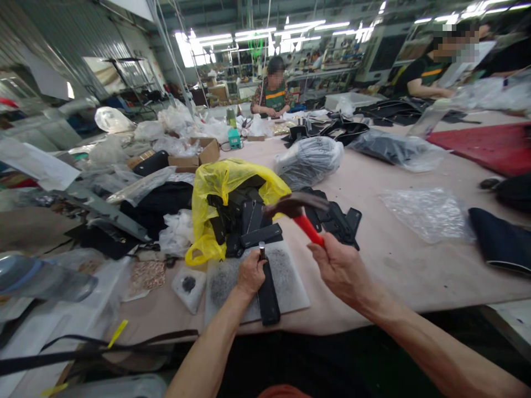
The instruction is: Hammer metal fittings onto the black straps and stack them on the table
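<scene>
My right hand (338,262) is closed round the red handle of a claw hammer (305,213), raised above the table with its head slightly blurred. My left hand (251,272) pinches a short metal punch (262,249), whose shiny top shows above the fingers; its lower end is hidden. Under that hand lies a long black padded piece (269,301), on a worn white board (292,276). Just beyond the board, a yellow plastic bag (203,193) stands open, full of similar black pieces (259,237). More black pieces (338,221) lie in a pile behind the hammer.
Left of the board are a white block with a dark centre (188,284), a bag of small copper-coloured parts (147,276) and a large water bottle (45,279). Plastic-wrapped goods (309,160) lie farther back. Co-workers (274,94) sit across the table (394,276).
</scene>
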`<state>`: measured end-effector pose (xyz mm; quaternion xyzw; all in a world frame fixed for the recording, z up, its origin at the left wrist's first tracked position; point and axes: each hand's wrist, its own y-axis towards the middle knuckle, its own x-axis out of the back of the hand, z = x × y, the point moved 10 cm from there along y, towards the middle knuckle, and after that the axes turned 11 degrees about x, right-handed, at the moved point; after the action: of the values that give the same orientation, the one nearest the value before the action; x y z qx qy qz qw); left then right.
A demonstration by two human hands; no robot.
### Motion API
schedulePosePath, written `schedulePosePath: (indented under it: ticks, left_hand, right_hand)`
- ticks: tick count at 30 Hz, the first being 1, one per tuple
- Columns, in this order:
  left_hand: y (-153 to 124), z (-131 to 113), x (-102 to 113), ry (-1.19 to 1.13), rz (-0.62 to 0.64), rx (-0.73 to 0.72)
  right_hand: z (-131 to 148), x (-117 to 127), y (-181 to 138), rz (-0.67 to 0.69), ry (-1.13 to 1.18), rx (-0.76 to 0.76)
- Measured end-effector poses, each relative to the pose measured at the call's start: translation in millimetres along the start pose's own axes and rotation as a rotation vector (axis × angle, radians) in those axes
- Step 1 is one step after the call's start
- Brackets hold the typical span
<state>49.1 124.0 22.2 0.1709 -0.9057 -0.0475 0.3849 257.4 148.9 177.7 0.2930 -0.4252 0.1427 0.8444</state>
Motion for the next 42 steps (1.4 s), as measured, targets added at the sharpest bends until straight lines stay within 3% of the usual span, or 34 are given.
schedulePosePath:
  ticks: [3, 4, 9, 10, 14, 15, 19, 20, 21, 24, 26, 29, 31, 35, 38, 40, 42]
  left_hand:
    - [-0.2, -1.7, -1.1, -0.006, 0.007, -0.02]
    - [-0.2, -1.4, -1.4, -0.009, 0.007, -0.019]
    - [0.0, 5.5, -3.6, -0.023, 0.007, 0.018]
    - [-0.1, 6.2, -4.6, -0.017, 0.011, 0.017]
    - [-0.1, 5.9, -5.3, -0.003, 0.016, 0.004]
    - [0.0, 5.6, -4.7, -0.005, 0.017, 0.008]
    - [0.4, 3.5, -1.7, -0.005, 0.018, 0.025]
    - [0.4, 2.7, -1.8, -0.004, 0.022, 0.023]
    - [0.4, 2.1, -2.0, -0.002, 0.023, 0.021]
    - [0.6, 1.5, -2.8, 0.014, 0.019, 0.007]
    - [1.1, 2.2, -2.2, 0.027, 0.002, 0.006]
    - [1.6, 1.9, -1.0, 0.019, -0.007, 0.006]
    - [1.5, 0.8, -0.3, 0.005, -0.003, 0.005]
    - [1.9, 1.0, 0.4, -0.001, 0.001, 0.016]
    - [2.7, 3.7, -0.3, -0.005, 0.002, 0.018]
    - [2.8, 4.9, -0.9, -0.008, 0.001, 0.012]
    - [2.5, 5.0, -1.5, -0.006, 0.001, 0.003]
  right_hand:
    - [29.4, -5.4, 7.1, 0.174, -0.184, 0.212]
    - [34.8, -3.3, 8.5, 0.173, -0.207, 0.247]
    - [43.0, 38.9, 7.5, -0.225, -0.143, 0.234]
    - [47.0, 37.4, 6.9, -0.209, -0.161, 0.274]
    - [58.3, 14.0, 9.4, 0.099, -0.276, 0.428]
    - [56.2, 20.0, 12.4, 0.072, -0.26, 0.396]
    - [40.5, 63.1, 12.8, -0.34, -0.115, 0.176]
    - [40.1, 63.1, 11.0, -0.36, -0.101, 0.174]
    - [42.4, 56.2, 11.2, -0.303, -0.109, 0.209]
    - [40.2, 15.0, 10.1, 0.105, -0.223, 0.313]
    - [13.9, 0.8, 6.0, 0.264, -0.301, 0.219]
    - [-49.2, -12.5, -6.3, 0.292, -0.254, -0.074]
    - [-91.3, -37.4, -23.2, 0.332, -0.178, -0.218]
    - [-142.8, -89.4, -53.3, 0.375, -0.152, -0.315]
    - [-129.2, -100.5, -53.6, 0.298, -0.217, -0.223]
    - [-88.4, -103.2, -46.8, 0.246, -0.211, -0.03]
    - [-35.9, -115.2, -47.9, 0.278, -0.127, 0.2]
